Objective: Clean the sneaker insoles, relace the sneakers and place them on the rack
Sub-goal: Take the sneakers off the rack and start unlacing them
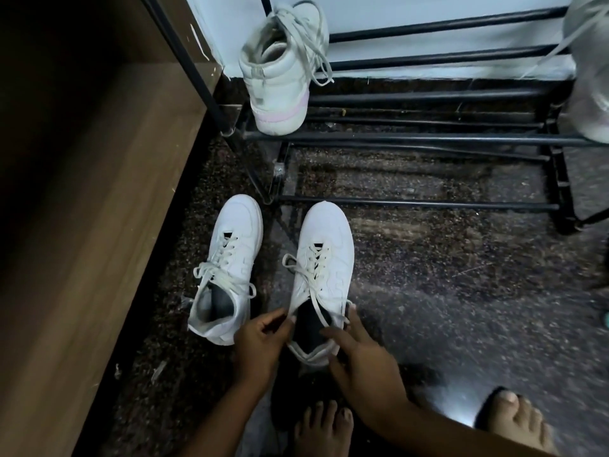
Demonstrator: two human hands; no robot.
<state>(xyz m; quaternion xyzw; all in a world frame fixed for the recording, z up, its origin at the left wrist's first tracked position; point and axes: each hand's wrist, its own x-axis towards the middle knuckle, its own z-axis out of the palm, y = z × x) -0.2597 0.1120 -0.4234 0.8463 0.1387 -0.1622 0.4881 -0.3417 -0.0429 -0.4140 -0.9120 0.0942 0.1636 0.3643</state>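
White leather marked the task's pair, which the head view, the only one, showed side by side on the dark speckled floor (461,291), toes pointed at the black metal rack (428,138), a layout that would suit a short lift onto its bars. The held sneaker (324,258) lay just in front of the person's bare feet (321,430). The left hand (258,341) had its fingers curled at the left edge of the collar, pinching either the rim or a lace end; which one could not be told. The right hand (359,354) wrapped the heel and right side of the collar, one finger lying across the opening, probably to steady the shoe and spread its mouth over the dark insole (309,328). Its laces (316,275) were threaded but hung slack. The other sneaker (230,255) stood untouched beside the wooden cabinet (99,225), apart from both hands, laces equally loose. A grey high-top (280,77) already rested heel-out on the rack's left end, and another pale shoe (590,77) showed at the right edge.
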